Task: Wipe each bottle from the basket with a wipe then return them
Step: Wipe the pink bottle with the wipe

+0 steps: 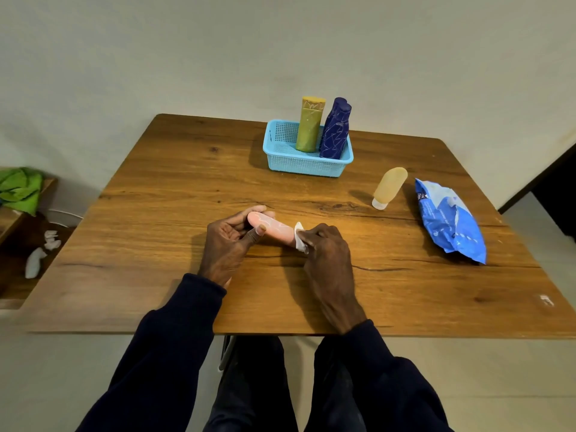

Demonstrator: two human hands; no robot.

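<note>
The pink bottle (pixel 274 230) lay on its side in the person's hands, held just above the table (pixel 156 213), about midway along its near edge and a little in from it. The left hand (pixel 229 241) gripped one end, fingers curled behind the bottle and the thumb pressed across its front. The right hand (pixel 324 247) was closed around the other end with a white wipe (pixel 299 236) pinched against the bottle, a fold of it sticking out above the fingers. Both arms were in dark sleeves.

Toward the far edge, right of the middle, sat a light blue basket (pixel 307 165) with two bottles upright in it side by side: an olive-yellow bottle (pixel 310 126) on the left and a dark blue bottle (pixel 336 129) on the right, its top leaning toward its neighbour. Whether the two touched I could not tell.

Nearer the right edge, outside the basket, a pale yellow bottle (pixel 389 187) stood on its white cap. Just to its right lay a blue pack of wipes (pixel 448 219), crumpled, running along the right edge.

Past the table's left edge, lower down, a green cloth (pixel 20 190) sat bunched on a wooden surface, and some crumpled white wipes (pixel 40 257) lay on a dark patch below it.
</note>
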